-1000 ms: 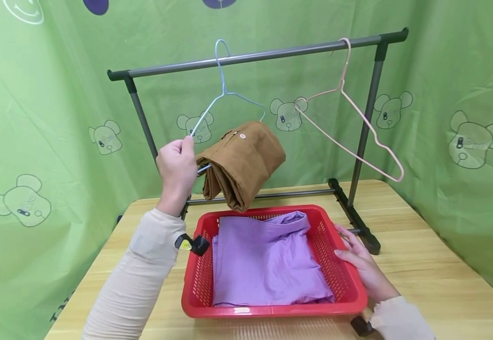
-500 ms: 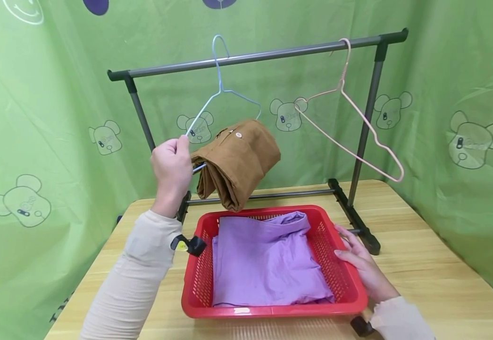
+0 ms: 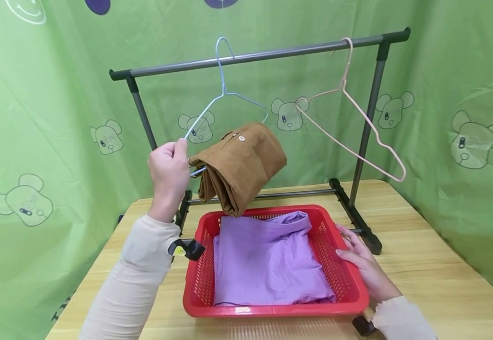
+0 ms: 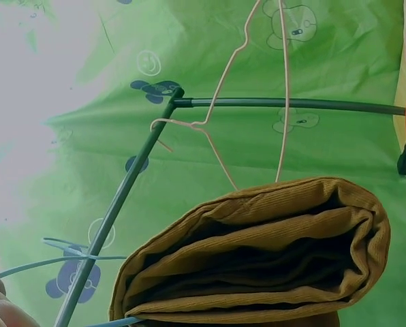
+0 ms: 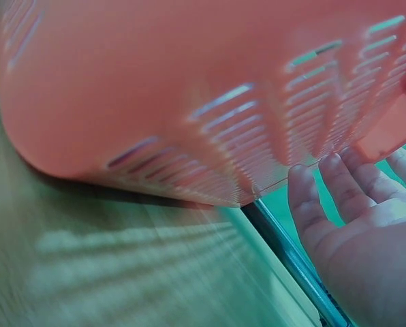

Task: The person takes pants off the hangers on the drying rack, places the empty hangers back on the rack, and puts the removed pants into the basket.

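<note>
My left hand (image 3: 169,172) grips the left arm of a light blue wire hanger (image 3: 209,108), whose hook loops over the rack's rail. Draped over the hanger's bottom bar is a folded brown garment (image 3: 246,163) with a pale button, its layered end facing the left wrist view. On the right, my other hand (image 3: 367,267) holds the side rim of a red plastic basket (image 3: 271,310), thumb on the rim and fingers along the slotted outer wall. A folded purple cloth (image 3: 267,264) lies in the basket, just below and in front of the brown garment.
A dark metal garment rack (image 3: 288,51) stands on the wooden table (image 3: 416,245). From its rail's right part hangs a bare pink hanger (image 3: 373,130). Behind everything is a green curtain (image 3: 63,94) with bear prints.
My left hand has shifted slightly left and down. The blue hanger and brown garment swung a little left, then back right and slightly lower. The right hand and basket stay put.
</note>
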Available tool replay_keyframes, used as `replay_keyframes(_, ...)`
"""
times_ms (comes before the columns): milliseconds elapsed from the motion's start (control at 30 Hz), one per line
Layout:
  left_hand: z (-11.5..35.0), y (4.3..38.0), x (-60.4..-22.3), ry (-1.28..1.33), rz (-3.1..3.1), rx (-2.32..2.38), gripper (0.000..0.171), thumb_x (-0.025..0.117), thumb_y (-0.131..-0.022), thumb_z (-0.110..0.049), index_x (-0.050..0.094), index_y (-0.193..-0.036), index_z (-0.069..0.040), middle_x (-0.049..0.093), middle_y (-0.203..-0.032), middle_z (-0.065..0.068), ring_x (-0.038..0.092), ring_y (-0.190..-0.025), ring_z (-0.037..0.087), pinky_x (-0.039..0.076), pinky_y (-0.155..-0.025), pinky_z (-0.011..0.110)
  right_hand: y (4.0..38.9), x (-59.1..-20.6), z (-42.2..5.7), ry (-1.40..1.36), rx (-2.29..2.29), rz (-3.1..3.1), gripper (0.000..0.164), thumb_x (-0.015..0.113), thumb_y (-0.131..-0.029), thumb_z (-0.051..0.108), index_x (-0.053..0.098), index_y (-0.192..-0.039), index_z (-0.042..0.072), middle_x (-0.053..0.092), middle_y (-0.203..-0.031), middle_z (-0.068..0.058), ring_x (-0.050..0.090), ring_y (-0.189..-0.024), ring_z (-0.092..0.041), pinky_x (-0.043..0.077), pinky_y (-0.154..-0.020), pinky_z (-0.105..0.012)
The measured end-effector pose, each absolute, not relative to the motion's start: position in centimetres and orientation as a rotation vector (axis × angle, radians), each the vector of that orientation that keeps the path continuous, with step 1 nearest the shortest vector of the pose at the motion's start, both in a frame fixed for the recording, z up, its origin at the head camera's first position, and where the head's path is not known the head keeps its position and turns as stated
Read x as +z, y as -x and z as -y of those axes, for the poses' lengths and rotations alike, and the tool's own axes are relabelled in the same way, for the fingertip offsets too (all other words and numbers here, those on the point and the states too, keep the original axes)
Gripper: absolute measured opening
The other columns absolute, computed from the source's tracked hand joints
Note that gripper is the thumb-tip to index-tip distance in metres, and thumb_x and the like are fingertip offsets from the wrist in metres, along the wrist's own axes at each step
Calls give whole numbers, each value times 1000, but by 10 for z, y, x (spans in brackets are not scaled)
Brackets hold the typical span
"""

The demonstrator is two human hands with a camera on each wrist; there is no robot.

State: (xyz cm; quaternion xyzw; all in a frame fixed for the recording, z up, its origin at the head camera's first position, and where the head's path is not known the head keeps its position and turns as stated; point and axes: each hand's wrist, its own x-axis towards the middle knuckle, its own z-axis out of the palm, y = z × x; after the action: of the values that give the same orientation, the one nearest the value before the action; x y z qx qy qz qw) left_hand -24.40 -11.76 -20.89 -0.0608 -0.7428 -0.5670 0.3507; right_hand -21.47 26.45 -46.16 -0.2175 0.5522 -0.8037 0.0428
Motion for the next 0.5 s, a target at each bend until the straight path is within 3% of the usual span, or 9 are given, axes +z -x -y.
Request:
replay_keyframes(233, 119, 241, -213, 173, 1923, -1466, 50, 52, -98, -20, 37, -51, -15, 30, -44, -5, 25, -37, 6, 16, -34, 22, 217, -460, -265, 652, -2455, -1756, 58, 42, -99, -5, 22, -152, 11, 49, -137, 2, 61, -110, -21, 53, -85, -42)
replay_keyframes(500, 123, 239, -217, 163, 1937, -1470, 50, 54, -97, -21, 37, -50, -15, 30, -44, -6, 26, -38, 6, 17, -35, 22, 218, -450, -263, 565, -2362, -1970, 58, 50, -95, -6, 28, -147, 3, 54, -128, 3, 63, -104, -17, 56, -80, -39)
